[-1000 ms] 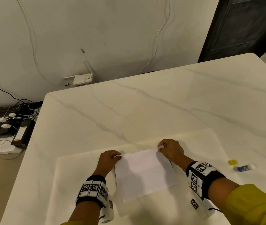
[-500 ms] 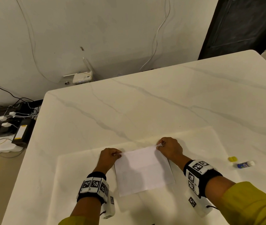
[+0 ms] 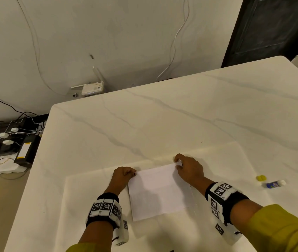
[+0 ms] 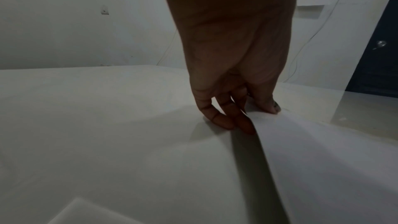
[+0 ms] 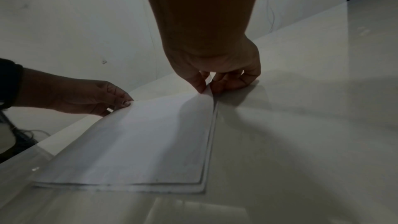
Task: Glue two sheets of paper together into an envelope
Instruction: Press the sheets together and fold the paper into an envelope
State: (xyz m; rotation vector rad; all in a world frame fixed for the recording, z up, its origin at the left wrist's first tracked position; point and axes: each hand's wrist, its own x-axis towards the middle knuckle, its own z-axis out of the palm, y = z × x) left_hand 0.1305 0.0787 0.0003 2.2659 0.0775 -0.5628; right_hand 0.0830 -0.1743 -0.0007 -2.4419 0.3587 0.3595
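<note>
A white top sheet [image 3: 160, 192] lies over a second sheet [image 5: 207, 173] on the mat, near edges nearly flush, the lower one peeking out along the right and near sides. My left hand [image 3: 124, 176] pinches the top sheet's far left corner [image 5: 129, 103] between thumb and fingers. My right hand [image 3: 186, 167] pinches the far right corner [image 5: 207, 88], lifted a little off the sheet below. The glue stick [image 3: 274, 184] lies uncapped at the right, its yellow cap [image 3: 261, 178] beside it.
A translucent mat [image 3: 90, 206] covers the near part of the white marble table [image 3: 162, 120]. Beyond the table's left edge, cables and power adapters [image 3: 8, 140] lie on the floor. A router [image 3: 91, 88] sits by the wall; a dark door [image 3: 275, 28] stands at the right.
Both hands have kept their pinch on the far corners. The sheet has come down a little closer to the sheet beneath and shifted slightly.
</note>
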